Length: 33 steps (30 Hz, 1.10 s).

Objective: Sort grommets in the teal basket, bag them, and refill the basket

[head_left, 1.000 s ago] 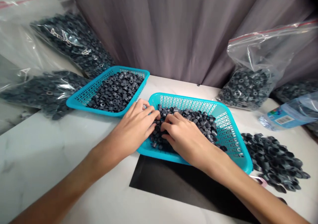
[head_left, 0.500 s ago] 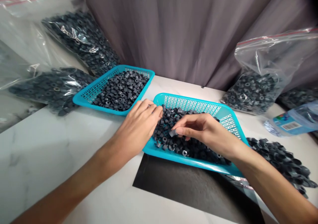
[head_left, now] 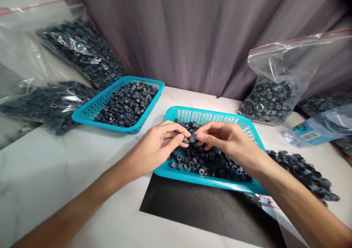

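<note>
My left hand (head_left: 162, 141) pinches a small dark ring-shaped piece (head_left: 186, 140) between thumb and fingers. Close beside it, a dark grey cylindrical piece (head_left: 193, 138) is gripped by the thumb and fingertips of my right hand (head_left: 229, 138). The two pieces meet or nearly meet; whether they touch I cannot tell. Both hands hover over a blue perforated basket (head_left: 214, 185) holding many dark grey ring pieces (head_left: 192, 163). To the left stands a second blue basket (head_left: 103, 125), filled with similar short ring pieces (head_left: 126, 107).
Clear zip bags of dark pieces stand at the left (head_left: 79, 50) and right (head_left: 272, 97). A plastic bottle (head_left: 310, 132) lies at the right, near a loose heap of dark cup-like pieces (head_left: 302, 173). Under the front basket is a black sheet (head_left: 209, 211). A grey curtain (head_left: 178, 39) hangs behind.
My left hand has turned over and come right toward my right hand, now showing a ring piece in its fingers. My right hand keeps its piece. The whole view has shifted slightly.
</note>
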Available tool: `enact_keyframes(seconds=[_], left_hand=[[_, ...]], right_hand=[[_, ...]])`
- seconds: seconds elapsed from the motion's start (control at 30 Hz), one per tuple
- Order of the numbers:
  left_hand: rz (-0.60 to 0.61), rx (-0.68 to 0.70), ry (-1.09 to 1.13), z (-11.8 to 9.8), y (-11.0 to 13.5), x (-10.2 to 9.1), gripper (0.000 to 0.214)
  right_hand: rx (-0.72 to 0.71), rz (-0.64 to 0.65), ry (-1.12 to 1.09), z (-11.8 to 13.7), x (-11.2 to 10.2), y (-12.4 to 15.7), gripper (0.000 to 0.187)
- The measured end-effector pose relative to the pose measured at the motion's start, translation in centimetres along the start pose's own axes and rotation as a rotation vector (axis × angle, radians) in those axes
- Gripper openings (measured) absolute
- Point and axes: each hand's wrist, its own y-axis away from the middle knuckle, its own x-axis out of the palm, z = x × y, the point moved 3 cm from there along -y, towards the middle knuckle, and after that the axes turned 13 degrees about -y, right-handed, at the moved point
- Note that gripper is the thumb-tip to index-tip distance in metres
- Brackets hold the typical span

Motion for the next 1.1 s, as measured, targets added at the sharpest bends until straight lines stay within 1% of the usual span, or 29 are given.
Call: enact_keyframes(seconds=[0.1,0.17,0.27,0.33,0.43,0.5,0.6,0.67,0.73,0.8,0.87,0.93,0.97,1.03,1.1], left_hand=[[0.015,-0.028,-0.024,-0.2,0.0,0.1,0.021],[-0.026,-0.023,-0.069,-0.3,0.1,0.2,0.020],[-0.077,0.004,-0.145,-0.4,0.2,0.4,0.012],[-0.068,0.013,-0.175,-0.4,0.1,0.2,0.010],[-0.063,0.013,-0.204,-0.4,-0.1,-0.9,0.012],[-0.049,0.013,-0.223,-0.4,-0.3,-2.0,0.014],[-0.038,-0.011,-0.224,-0.7,-0.5,-3.2,0.015],[-0.053,-0.031,-0.201,-0.8,-0.6,-3.6,0.017],[-0.053,-0.034,-0.180,-0.9,-0.6,-3.5,0.019],[-0.034,-0.023,-0.173,-0.8,-0.5,-3.0,0.020],[-0.009,-0.015,-0.170,-0.5,-0.5,-2.5,0.020],[0.011,-0.016,-0.165,-0.2,-0.4,-2.0,0.020],[0.020,-0.017,-0.162,-0.1,-0.3,-1.8,0.020],[0.041,-0.011,-0.161,-0.1,-0.3,-1.5,0.019],[0.050,0.006,-0.173,-0.2,-0.2,-1.5,0.017]], right_hand=[[-0.021,-0.014,0.008,0.1,0.3,0.0,0.025],[-0.022,-0.007,0.007,0.0,0.5,0.0,0.026],[-0.019,0.005,0.020,-0.1,0.7,0.0,0.029],[-0.019,-0.013,0.028,0.1,0.4,0.1,0.032],[-0.053,-0.085,0.086,1.1,-0.9,0.3,0.035],[-0.079,-0.125,0.225,1.7,-2.1,0.5,0.033],[-0.084,-0.163,0.591,2.1,-3.6,0.7,0.019],[-0.077,-0.186,0.836,1.8,-4.0,0.7,0.011],[-0.092,-0.194,0.965,1.5,-3.7,0.8,0.014],[-0.143,-0.152,0.928,1.4,-2.6,0.8,0.018],[-0.185,-0.056,0.757,1.5,-1.1,0.8,0.023],[-0.164,0.053,0.556,1.5,0.3,0.7,0.027],[-0.141,0.085,0.474,1.5,0.8,0.6,0.028],[-0.110,0.099,0.365,1.3,1.5,0.4,0.026],[-0.108,0.082,0.290,0.9,1.8,0.1,0.020]])
